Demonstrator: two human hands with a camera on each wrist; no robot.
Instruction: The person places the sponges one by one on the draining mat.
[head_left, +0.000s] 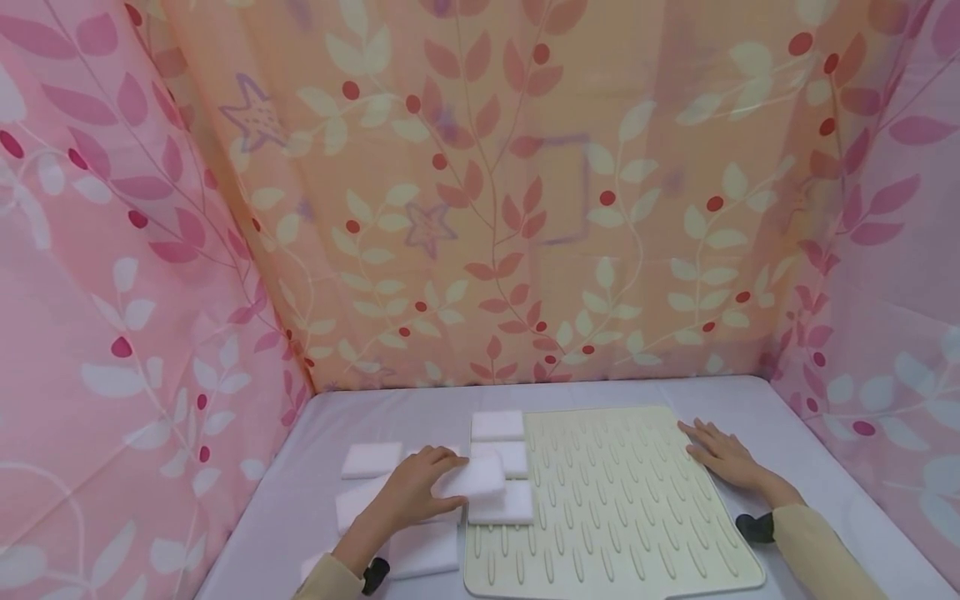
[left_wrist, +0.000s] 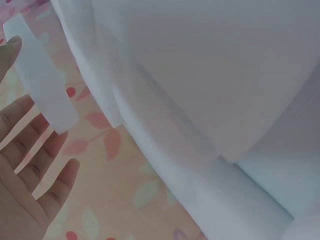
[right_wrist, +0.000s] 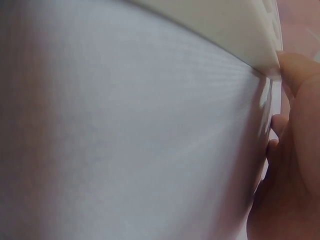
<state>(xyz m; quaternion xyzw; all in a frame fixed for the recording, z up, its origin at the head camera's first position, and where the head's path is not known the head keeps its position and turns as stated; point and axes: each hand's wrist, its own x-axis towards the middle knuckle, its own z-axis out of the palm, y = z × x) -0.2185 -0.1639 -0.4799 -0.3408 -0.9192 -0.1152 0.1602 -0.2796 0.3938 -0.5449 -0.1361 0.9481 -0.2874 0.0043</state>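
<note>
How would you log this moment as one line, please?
left hand: holds white block near left edge of ridged mat | right hand: at mat's right edge | on mat: three more blocks along left side

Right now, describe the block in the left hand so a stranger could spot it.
On the table lies a cream ridged mat. Over its left edge, the left hand pinches a white block. Its neighbouring blocks lie flat; only this one is held.

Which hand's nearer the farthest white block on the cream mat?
Left. The left hand, gripping another block, is just left and short of the farthest block; the right hand is across the mat, at its right edge.
</note>
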